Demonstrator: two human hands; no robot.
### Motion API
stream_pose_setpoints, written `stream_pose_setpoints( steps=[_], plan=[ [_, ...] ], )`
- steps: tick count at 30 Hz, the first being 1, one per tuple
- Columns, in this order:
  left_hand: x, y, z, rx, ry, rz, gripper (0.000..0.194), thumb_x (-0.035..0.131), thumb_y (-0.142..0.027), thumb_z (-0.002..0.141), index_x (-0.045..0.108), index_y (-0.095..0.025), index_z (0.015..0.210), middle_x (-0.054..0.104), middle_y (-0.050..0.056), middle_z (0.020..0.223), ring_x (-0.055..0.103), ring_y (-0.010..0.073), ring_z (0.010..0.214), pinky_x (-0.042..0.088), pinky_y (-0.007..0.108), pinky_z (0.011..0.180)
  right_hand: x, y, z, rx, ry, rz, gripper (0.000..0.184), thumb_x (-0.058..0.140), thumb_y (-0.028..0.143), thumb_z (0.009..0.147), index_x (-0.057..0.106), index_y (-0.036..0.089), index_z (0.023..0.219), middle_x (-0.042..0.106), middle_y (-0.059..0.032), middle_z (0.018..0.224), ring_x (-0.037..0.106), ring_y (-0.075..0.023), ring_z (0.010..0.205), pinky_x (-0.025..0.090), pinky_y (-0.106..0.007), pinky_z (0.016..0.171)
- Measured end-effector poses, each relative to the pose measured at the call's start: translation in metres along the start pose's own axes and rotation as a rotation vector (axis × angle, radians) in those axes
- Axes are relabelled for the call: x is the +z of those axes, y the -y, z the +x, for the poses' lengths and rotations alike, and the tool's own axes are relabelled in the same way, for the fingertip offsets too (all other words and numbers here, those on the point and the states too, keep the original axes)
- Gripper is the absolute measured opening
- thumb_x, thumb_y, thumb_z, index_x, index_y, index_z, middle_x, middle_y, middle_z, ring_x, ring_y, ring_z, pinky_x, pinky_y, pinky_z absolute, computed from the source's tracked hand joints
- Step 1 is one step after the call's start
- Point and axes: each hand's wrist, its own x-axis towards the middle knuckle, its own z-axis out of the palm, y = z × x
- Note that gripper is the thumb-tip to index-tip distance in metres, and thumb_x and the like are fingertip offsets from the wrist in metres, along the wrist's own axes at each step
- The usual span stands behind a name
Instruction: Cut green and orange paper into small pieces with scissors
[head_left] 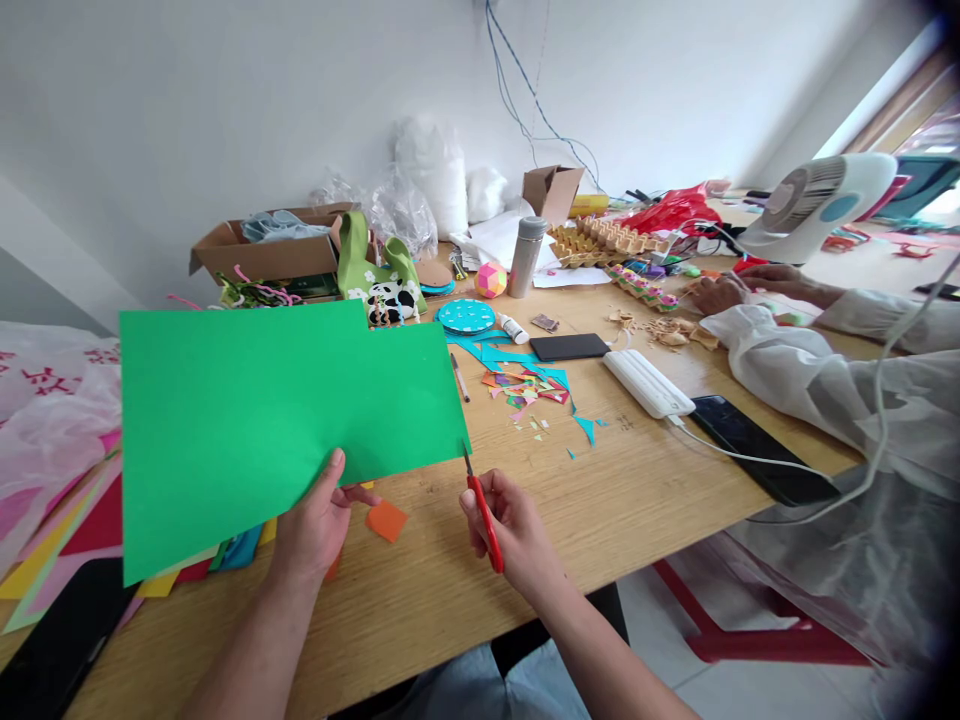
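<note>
A large green sheet of paper (pixel 255 410) with a notch in its top edge is held up over the table. My left hand (pixel 319 525) pinches its lower edge, thumb in front and fingers behind. My right hand (pixel 510 530) is closed round the red handles of a pair of scissors (pixel 487 528). The scissors' blades meet the sheet's lower right corner. Under the sheet, near my left fingers, lies a small orange paper square (pixel 387 521). Several small coloured paper scraps (pixel 529 388) and blue offcuts (pixel 583 429) are strewn beyond my right hand.
Coloured sheets (pixel 94 520) and a black phone (pixel 67 635) lie at left. A pen (pixel 460 378), a grey bottle (pixel 527 257), a white power bank (pixel 648 382) and another phone (pixel 761 450) rest on the table (pixel 450 610). A co-worker's hands (pixel 720 294) are at right, near a fan (pixel 817 205).
</note>
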Motion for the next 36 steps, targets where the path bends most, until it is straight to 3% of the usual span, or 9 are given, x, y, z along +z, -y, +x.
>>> stream_pose_setpoints(
  steps=[12,26,36],
  plan=[
    [0.0016,-0.0004,-0.0010,0.016,-0.008,-0.015,0.054,0.083,-0.028,0.059,0.065,-0.027,0.110,0.066,0.004,0.113,0.063,0.0166,0.070,0.049,0.022,0.040,0.0024,-0.0017,-0.0015,0.008,-0.020,0.015,0.044,0.065,0.056,0.077,0.039,0.021,0.070,0.041,0.0108,0.044,0.040,-0.0059,0.034,0.027,-0.018,0.035],
    [0.0000,0.0004,-0.0014,0.000,-0.012,0.008,0.057,0.083,-0.031,0.058,0.064,-0.028,0.112,0.064,0.002,0.117,0.062,0.0139,0.064,0.052,0.023,0.039,0.0014,-0.0034,-0.0019,-0.001,-0.023,0.009,0.041,0.068,0.052,0.076,0.042,0.021,0.072,0.044,0.0100,0.044,0.043,-0.0073,0.035,0.029,-0.018,0.036],
    [-0.0031,0.0037,-0.0008,-0.014,-0.008,0.003,0.051,0.083,-0.029,0.060,0.065,-0.027,0.108,0.068,0.001,0.102,0.061,0.0135,0.057,0.052,0.025,0.039,0.0042,0.0003,-0.0016,0.009,-0.033,0.033,0.044,0.068,0.054,0.074,0.039,0.021,0.070,0.043,0.0104,0.043,0.042,-0.0070,0.034,0.030,-0.018,0.035]
  ],
)
